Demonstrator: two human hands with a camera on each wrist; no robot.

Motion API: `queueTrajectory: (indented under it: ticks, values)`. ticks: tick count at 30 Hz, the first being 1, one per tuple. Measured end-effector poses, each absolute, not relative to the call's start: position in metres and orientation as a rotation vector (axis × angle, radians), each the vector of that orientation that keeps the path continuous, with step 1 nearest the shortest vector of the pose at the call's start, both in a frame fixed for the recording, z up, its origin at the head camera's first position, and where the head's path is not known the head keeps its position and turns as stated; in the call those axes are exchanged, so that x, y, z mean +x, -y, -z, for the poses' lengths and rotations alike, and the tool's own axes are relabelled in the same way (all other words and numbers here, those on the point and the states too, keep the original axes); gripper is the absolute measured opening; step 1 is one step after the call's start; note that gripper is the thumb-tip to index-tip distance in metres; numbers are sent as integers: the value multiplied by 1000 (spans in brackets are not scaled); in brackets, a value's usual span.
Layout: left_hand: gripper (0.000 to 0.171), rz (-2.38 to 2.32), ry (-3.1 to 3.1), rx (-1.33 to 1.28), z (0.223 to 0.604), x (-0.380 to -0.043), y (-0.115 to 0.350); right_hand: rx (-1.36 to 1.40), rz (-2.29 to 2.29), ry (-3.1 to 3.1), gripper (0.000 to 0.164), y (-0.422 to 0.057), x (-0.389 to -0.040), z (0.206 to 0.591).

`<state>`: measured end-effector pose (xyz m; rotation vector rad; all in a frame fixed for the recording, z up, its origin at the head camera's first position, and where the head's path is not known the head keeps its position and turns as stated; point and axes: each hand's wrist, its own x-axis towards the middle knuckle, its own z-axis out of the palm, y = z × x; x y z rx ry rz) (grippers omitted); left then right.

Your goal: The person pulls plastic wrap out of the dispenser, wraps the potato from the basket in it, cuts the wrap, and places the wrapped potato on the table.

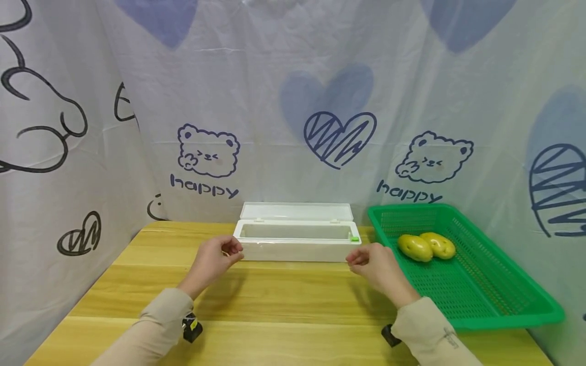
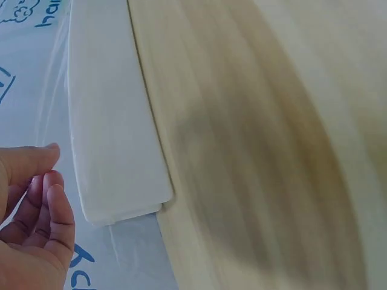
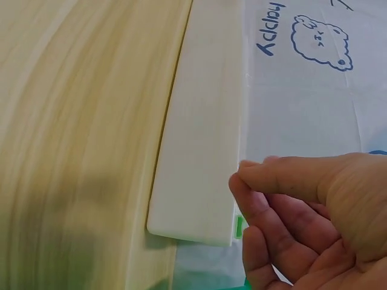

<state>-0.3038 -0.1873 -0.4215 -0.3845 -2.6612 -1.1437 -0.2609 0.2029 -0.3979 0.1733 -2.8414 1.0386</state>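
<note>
A long white box stands on the table with its hinged, see-through lid raised behind it. A small green slider sits at its right end. My left hand is at the box's left front corner, thumb and bent fingertips close together. At the right front corner is my right hand. Its thumb and forefinger tips meet in the right wrist view, near the box's upper edge. Faint bright streaks run beside the box in the left wrist view; I cannot tell whether clear film is between my fingertips.
A green plastic basket stands to the right of the box, holding two yellow potatoes. The wooden table extends in front of the box. Behind it hangs a white curtain printed with hearts and bears.
</note>
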Motion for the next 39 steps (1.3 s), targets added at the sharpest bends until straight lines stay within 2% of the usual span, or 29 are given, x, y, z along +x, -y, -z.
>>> queueTrajectory:
  ticks: [11, 30, 39]
  values:
    - [15, 1035, 2638, -392, 408, -315, 182, 138, -991, 2742, 5, -202, -273, 390]
    - [9, 1050, 2670, -436, 379, -328, 190, 205, -841, 2740, 13, -207, -295, 369]
    - [14, 1131, 2720, -371, 365, -332, 193, 197, -875, 2752, 17, -213, -302, 357]
